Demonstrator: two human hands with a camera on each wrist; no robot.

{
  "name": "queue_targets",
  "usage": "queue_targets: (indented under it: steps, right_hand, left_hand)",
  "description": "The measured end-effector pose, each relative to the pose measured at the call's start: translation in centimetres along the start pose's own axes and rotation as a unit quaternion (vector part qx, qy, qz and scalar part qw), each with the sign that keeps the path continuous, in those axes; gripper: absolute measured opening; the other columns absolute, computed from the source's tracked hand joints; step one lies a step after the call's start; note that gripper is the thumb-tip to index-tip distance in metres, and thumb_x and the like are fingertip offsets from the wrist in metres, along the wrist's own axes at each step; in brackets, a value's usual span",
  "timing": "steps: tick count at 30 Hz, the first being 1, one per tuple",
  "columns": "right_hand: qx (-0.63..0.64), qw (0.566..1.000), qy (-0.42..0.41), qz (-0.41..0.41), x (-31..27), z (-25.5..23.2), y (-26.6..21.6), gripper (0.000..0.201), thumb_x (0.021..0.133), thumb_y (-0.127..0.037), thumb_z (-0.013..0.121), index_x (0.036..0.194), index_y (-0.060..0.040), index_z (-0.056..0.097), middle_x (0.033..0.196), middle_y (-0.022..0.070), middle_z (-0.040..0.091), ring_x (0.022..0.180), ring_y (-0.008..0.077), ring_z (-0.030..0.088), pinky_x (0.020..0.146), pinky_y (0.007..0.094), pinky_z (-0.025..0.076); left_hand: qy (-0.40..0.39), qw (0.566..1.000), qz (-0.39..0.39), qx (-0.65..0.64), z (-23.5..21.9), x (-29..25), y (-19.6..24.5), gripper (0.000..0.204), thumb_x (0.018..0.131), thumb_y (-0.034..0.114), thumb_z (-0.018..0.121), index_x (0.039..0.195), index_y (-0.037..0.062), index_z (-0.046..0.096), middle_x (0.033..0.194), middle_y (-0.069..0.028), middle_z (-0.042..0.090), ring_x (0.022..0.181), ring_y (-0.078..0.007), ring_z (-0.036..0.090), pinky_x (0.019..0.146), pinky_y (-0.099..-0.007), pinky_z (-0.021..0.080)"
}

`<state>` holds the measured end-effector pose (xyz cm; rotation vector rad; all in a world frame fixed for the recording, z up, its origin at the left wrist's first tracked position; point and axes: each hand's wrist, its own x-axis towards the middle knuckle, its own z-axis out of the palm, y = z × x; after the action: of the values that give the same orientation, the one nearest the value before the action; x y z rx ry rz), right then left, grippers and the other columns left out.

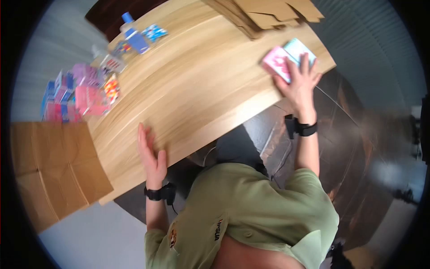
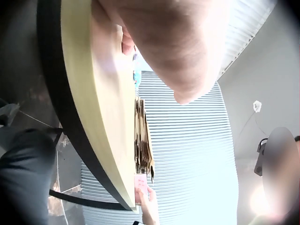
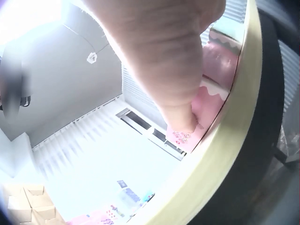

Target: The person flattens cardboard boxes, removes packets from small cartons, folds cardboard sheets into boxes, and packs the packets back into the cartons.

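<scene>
At the table's right end my right hand (image 1: 301, 85) lies over the near ends of a pink box (image 1: 277, 62) and a mint-green box (image 1: 299, 50) set side by side. Its fingers reach across the tops, fairly straight and spread. In the right wrist view the thumb touches the printed side of the pink box (image 3: 206, 110), while the other fingers are mostly hidden. My left hand (image 1: 151, 154) holds nothing and is near the table's front edge, fingers extended and thumb apart.
Pink and purple packages (image 1: 89, 92), a blue bottle (image 1: 136, 40) and a blue packet (image 1: 154, 32) stand at the table's left end. An open cardboard carton (image 1: 58, 175) adjoins it. Flattened cardboard (image 1: 264, 15) lies along the back right. The table (image 1: 192, 85) ends close to the boxes.
</scene>
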<state>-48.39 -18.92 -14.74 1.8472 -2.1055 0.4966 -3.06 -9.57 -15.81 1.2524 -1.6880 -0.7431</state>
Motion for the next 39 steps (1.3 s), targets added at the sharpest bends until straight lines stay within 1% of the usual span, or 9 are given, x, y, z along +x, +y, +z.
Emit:
queue_targets:
  steps: [5,10,13,14,18,22,26,31,39]
  right_hand:
    - [-0.001,0.999,0.037,-0.027,3.5,3.3,5.0,0.063,0.083,-0.047,0.073,0.135,-0.0138,0.060,0.146,0.0268,0.047,0.131,0.0480,0.047,0.104,0.0535,0.043]
    - [-0.139,0.986,-0.038,0.088,5.2,3.8,7.5,0.076,0.085,-0.059,0.068,0.149,-0.0278,0.045,0.155,0.0205,0.039,0.141,0.0479,0.034,0.098,0.0778,0.032]
    - [-0.070,0.990,0.120,0.008,5.5,1.6,1.5,0.072,0.086,-0.051,0.071,0.148,-0.0228,0.048,0.154,0.0199,0.041,0.140,0.0464,0.037,0.105,0.0700,0.034]
    - [0.098,0.986,0.113,-0.077,6.0,0.2,-1.3,0.064,0.089,-0.039,0.072,0.145,-0.0149,0.052,0.152,0.0209,0.044,0.140,0.0439,0.039,0.110,0.0597,0.035]
    - [0.278,0.906,-0.168,-0.272,5.8,-4.0,-14.9,0.059,0.087,-0.026,0.074,0.141,-0.0115,0.055,0.155,0.0247,0.037,0.144,0.0450,0.032,0.117,0.0488,0.032]
    - [0.305,0.796,-0.261,-0.453,7.6,-3.4,-25.2,0.061,0.083,-0.028,0.076,0.140,-0.0149,0.057,0.156,0.0265,0.035,0.147,0.0489,0.025,0.119,0.0496,0.030]
    - [0.283,0.791,-0.237,-0.488,9.4,-1.1,-35.4,0.060,0.083,-0.032,0.075,0.138,-0.0147,0.058,0.155,0.0266,0.037,0.146,0.0485,0.026,0.118,0.0489,0.032]
    - [0.218,0.803,-0.237,-0.501,8.7,1.5,-44.2,0.059,0.087,-0.034,0.070,0.143,-0.0209,0.053,0.160,0.0215,0.029,0.143,0.0520,0.029,0.118,0.0526,0.030]
    - [0.236,0.807,-0.179,-0.510,4.4,6.5,-45.3,0.043,0.088,-0.033,0.068,0.128,-0.0204,0.060,0.148,0.0233,0.042,0.114,0.0461,0.056,0.094,0.0519,0.050]
  left_hand:
    - [0.177,0.984,-0.021,0.027,-4.5,1.8,-0.5,0.083,0.088,-0.002,0.063,0.158,0.0038,0.019,0.163,-0.0154,0.023,0.142,-0.0309,0.037,0.109,-0.0425,0.044]
    - [0.336,0.929,-0.148,0.056,-15.2,6.8,-3.2,0.094,0.086,0.013,0.077,0.159,0.0078,0.016,0.160,-0.0202,0.026,0.140,-0.0305,0.039,0.108,-0.0416,0.044]
    - [0.297,0.939,-0.172,0.012,-20.1,10.5,-7.8,0.102,0.082,0.028,0.083,0.158,0.0088,0.017,0.160,-0.0223,0.025,0.143,-0.0321,0.035,0.113,-0.0464,0.037]
    - [0.266,0.949,-0.158,0.058,-21.3,11.8,-9.3,0.103,0.080,0.030,0.084,0.157,0.0090,0.018,0.160,-0.0221,0.025,0.144,-0.0324,0.034,0.114,-0.0474,0.035]
    - [0.147,0.976,-0.026,0.159,-23.8,14.5,-14.2,0.099,0.075,0.036,0.087,0.153,0.0125,0.031,0.161,-0.0215,0.024,0.148,-0.0337,0.028,0.117,-0.0487,0.030]
    - [0.142,0.973,-0.002,0.184,-22.0,14.6,-13.2,0.063,0.078,0.033,0.085,0.133,0.0178,0.060,0.163,-0.0176,0.023,0.150,-0.0349,0.026,0.118,-0.0481,0.029]
    - [0.167,0.976,0.033,0.140,-20.6,13.8,-10.9,0.028,0.084,0.022,0.079,0.108,0.0100,0.074,0.163,-0.0201,0.023,0.150,-0.0373,0.025,0.119,-0.0475,0.028]
    - [0.174,0.975,0.076,0.114,-16.2,7.8,-5.6,0.024,0.085,0.008,0.074,0.108,0.0042,0.071,0.165,-0.0182,0.019,0.149,-0.0368,0.028,0.117,-0.0465,0.030]
    - [0.164,0.977,-0.029,0.130,-12.5,3.8,-2.3,0.082,0.077,0.011,0.081,0.148,0.0061,0.042,0.158,-0.0186,0.034,0.138,-0.0292,0.046,0.109,-0.0405,0.041]
